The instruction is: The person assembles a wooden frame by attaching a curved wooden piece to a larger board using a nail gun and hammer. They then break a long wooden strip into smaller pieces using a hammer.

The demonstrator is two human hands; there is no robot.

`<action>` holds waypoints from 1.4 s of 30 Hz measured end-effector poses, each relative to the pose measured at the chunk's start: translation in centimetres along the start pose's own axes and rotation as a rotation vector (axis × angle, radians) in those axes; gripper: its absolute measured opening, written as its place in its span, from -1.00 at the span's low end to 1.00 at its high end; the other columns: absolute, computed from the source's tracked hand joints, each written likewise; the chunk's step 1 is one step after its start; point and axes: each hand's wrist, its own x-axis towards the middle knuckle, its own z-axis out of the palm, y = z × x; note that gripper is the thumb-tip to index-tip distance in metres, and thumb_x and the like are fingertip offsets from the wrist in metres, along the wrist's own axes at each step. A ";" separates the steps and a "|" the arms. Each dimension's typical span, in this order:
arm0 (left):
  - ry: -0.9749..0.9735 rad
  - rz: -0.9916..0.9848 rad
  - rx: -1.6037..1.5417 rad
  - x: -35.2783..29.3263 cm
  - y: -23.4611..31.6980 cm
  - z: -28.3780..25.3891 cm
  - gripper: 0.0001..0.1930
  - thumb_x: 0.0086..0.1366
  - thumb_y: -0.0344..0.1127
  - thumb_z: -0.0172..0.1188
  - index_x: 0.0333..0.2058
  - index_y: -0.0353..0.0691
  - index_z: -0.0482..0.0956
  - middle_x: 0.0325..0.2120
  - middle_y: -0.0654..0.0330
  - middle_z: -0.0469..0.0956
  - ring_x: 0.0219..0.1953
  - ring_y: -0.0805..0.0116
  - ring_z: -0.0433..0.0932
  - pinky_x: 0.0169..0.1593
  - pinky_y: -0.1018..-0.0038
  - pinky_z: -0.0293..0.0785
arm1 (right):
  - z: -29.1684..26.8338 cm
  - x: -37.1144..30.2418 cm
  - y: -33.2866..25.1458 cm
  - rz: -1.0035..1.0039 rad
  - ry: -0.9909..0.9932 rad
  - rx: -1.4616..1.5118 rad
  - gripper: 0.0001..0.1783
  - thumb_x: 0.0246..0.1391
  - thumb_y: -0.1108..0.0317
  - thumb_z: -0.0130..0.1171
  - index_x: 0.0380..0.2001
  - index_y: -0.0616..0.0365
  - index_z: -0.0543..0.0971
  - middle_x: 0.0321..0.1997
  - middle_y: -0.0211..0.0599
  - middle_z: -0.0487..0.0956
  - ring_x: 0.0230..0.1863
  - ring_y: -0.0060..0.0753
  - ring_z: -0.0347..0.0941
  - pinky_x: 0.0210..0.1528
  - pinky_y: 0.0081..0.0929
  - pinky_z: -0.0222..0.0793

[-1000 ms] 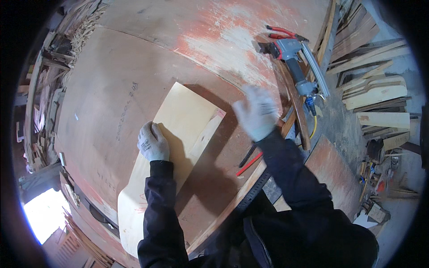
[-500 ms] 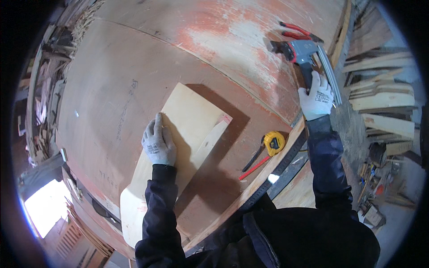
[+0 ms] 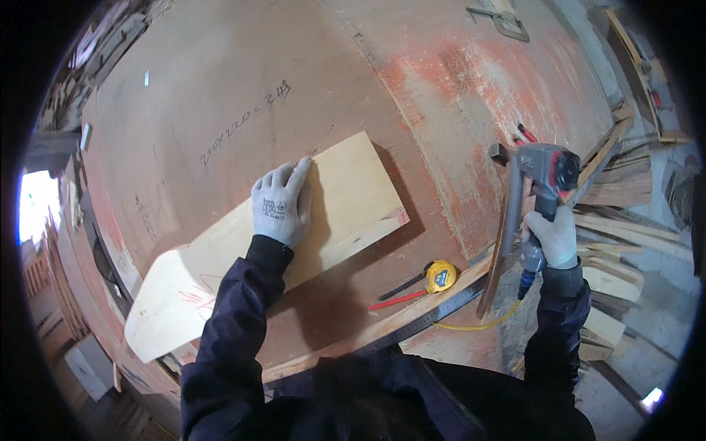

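Note:
My left hand, in a pale work glove, lies flat with fingers stretched on a light wooden piece that has a straight end and a wider, rounded end with red marks. Gloved too, my right hand is closed around the handle of a grey nail gun with a black and red cap, held up at the right edge of the table. A yellow air hose runs from its lower end. Beside the gun shows a dark block-like head, perhaps a hammer's, partly hidden.
A yellow tape measure, a red pencil and a dark stick-like tool lie near the front edge of the worn tabletop. Red-handled pliers lie behind the gun. A clamp sits at the far side. Wood offcuts pile up at right.
My right hand has lifted the nail gun and turned it, bringing it nearer to me. The view has swung, so the wooden piece lies more level. My left hand stays on it.

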 end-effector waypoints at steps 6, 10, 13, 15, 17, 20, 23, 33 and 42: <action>0.011 -0.005 0.001 0.2 -0.2 -0.2 -0.55 0.25 -0.27 0.18 0.14 -0.05 0.47 -0.07 0.09 0.51 0.01 0.06 0.47 0.09 0.13 0.32 | 6.5 1.9 -8.0 0.033 -0.506 0.271 -0.92 -0.01 0.47 0.19 -0.38 0.18 0.55 -0.55 -0.37 0.54 -0.62 -0.58 0.45 -0.52 -0.52 0.41; 0.023 -0.008 -0.033 0.3 -0.4 -0.2 -0.56 0.26 -0.25 0.19 0.13 -0.06 0.47 -0.08 0.11 0.51 -0.01 0.09 0.48 0.07 0.14 0.33 | 9.8 3.7 -9.8 -0.092 -0.465 -0.160 -0.69 -0.08 0.30 0.28 -0.26 0.25 0.57 -0.48 -0.31 0.59 -0.51 -0.44 0.53 -0.38 -0.42 0.48; 0.020 -0.011 -0.046 0.3 -0.6 -0.2 -0.57 0.26 -0.24 0.19 0.12 -0.06 0.47 -0.09 0.12 0.51 -0.01 0.11 0.48 0.06 0.14 0.33 | 10.8 4.2 -10.4 -0.183 -0.457 -0.147 -0.66 -0.08 0.25 0.29 -0.26 0.25 0.60 -0.50 -0.26 0.60 -0.44 -0.41 0.56 -0.31 -0.38 0.50; 0.023 -0.009 -0.047 0.3 -0.6 -0.2 -0.57 0.25 -0.24 0.20 0.11 -0.06 0.47 -0.10 0.12 0.51 -0.02 0.12 0.48 0.05 0.15 0.33 | 11.6 4.7 -10.8 -0.145 -0.487 -0.145 -0.67 -0.08 0.25 0.28 -0.26 0.26 0.61 -0.51 -0.27 0.60 -0.44 -0.41 0.56 -0.30 -0.37 0.50; 0.017 -0.017 -0.047 0.3 -0.5 -0.3 -0.57 0.25 -0.24 0.20 0.11 -0.07 0.47 -0.10 0.12 0.51 -0.02 0.12 0.48 0.05 0.15 0.33 | 12.3 5.1 -11.3 0.064 -0.573 -0.181 -0.64 -0.08 0.26 0.29 -0.24 0.27 0.61 -0.52 -0.28 0.60 -0.42 -0.38 0.57 -0.27 -0.34 0.51; 0.021 -0.014 -0.036 0.3 -0.3 -0.3 -0.56 0.25 -0.25 0.20 0.11 -0.07 0.47 -0.10 0.11 0.51 -0.02 0.11 0.48 0.05 0.16 0.32 | 12.2 4.9 -12.0 -0.049 -0.527 -0.273 -0.59 -0.08 0.24 0.29 -0.17 0.27 0.61 -0.44 -0.17 0.65 -0.35 -0.28 0.62 -0.20 -0.30 0.52; -0.012 -0.022 -0.038 0.5 -0.4 -0.4 -0.54 0.25 -0.28 0.18 0.15 -0.08 0.46 -0.05 0.07 0.51 0.01 0.06 0.46 0.10 0.14 0.30 | 11.3 3.3 -12.1 -0.183 -0.451 -0.324 -0.57 -0.08 0.22 0.27 -0.14 0.24 0.63 -0.37 -0.07 0.68 -0.29 -0.21 0.65 -0.18 -0.29 0.53; -0.022 -0.026 -0.049 0.5 -0.4 -0.4 -0.52 0.25 -0.30 0.17 0.17 -0.09 0.45 -0.03 0.06 0.51 0.02 0.03 0.47 0.13 0.12 0.30 | 10.5 2.7 -10.7 -0.010 -0.557 -0.418 -0.62 -0.08 0.20 0.25 -0.21 0.20 0.63 -0.39 -0.03 0.65 -0.26 -0.13 0.64 -0.15 -0.18 0.50; -0.033 -0.040 -0.041 0.7 -0.4 -0.4 -0.55 0.26 -0.31 0.16 0.15 -0.08 0.46 -0.03 0.06 0.51 0.02 0.02 0.47 0.13 0.13 0.31 | 9.0 0.4 -8.3 -0.085 -0.529 -0.354 -0.61 -0.10 0.20 0.27 -0.20 0.19 0.61 -0.33 -0.03 0.65 -0.22 -0.09 0.63 -0.12 -0.19 0.50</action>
